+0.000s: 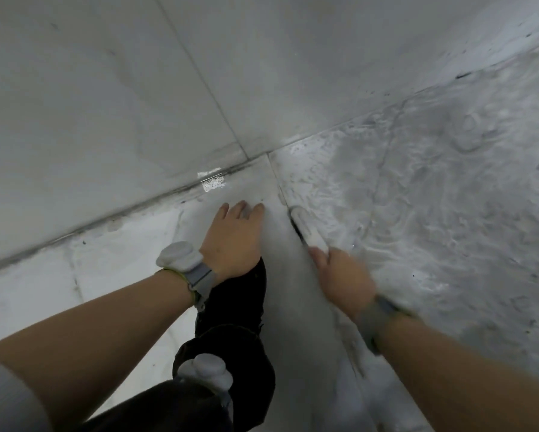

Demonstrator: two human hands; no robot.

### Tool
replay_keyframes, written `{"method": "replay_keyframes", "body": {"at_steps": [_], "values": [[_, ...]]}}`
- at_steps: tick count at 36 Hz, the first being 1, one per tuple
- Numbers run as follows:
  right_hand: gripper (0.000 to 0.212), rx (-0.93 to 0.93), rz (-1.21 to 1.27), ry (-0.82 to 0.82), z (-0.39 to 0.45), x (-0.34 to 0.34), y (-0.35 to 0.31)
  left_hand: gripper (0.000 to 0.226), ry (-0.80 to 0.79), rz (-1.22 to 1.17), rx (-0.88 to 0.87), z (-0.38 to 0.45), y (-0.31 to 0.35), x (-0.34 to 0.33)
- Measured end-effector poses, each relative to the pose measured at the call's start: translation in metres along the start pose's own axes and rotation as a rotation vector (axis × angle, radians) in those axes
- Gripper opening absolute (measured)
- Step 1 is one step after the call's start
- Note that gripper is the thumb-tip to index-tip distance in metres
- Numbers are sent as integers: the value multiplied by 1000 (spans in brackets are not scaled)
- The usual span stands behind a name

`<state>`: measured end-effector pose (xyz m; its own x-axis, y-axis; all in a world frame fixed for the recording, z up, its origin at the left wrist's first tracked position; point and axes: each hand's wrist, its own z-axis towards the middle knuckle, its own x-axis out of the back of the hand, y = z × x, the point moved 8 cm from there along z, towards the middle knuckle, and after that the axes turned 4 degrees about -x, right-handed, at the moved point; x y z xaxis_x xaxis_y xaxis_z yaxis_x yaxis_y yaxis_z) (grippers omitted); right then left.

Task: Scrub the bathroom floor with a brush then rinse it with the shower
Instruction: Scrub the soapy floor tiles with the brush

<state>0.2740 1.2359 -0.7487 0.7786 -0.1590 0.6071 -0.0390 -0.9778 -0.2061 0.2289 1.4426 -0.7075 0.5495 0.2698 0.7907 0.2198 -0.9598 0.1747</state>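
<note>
My right hand (343,277) grips the handle of a white scrub brush (302,221). The brush lies low against the step edge where the raised ledge meets the wet floor (449,198); its dark bristle side faces the ledge. The hand and brush are motion-blurred. My left hand (233,235) rests flat, fingers spread, on the grey raised ledge (293,307) near the wall corner. Grey, soapy swirls cover the floor tiles to the right. No shower head is in view.
Pale tiled walls (106,88) meet the ledge along a dark, grimy grout line (168,198). My leg in dark trousers (230,353) kneels on the ledge below my left hand. Both wrists wear grey strapped devices.
</note>
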Motion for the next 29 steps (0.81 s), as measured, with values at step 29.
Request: {"method": "replay_keyframes", "body": {"at_steps": [29], "values": [[58, 155, -212, 177, 60, 61, -99, 66, 122, -51, -87, -3, -27, -8]]}}
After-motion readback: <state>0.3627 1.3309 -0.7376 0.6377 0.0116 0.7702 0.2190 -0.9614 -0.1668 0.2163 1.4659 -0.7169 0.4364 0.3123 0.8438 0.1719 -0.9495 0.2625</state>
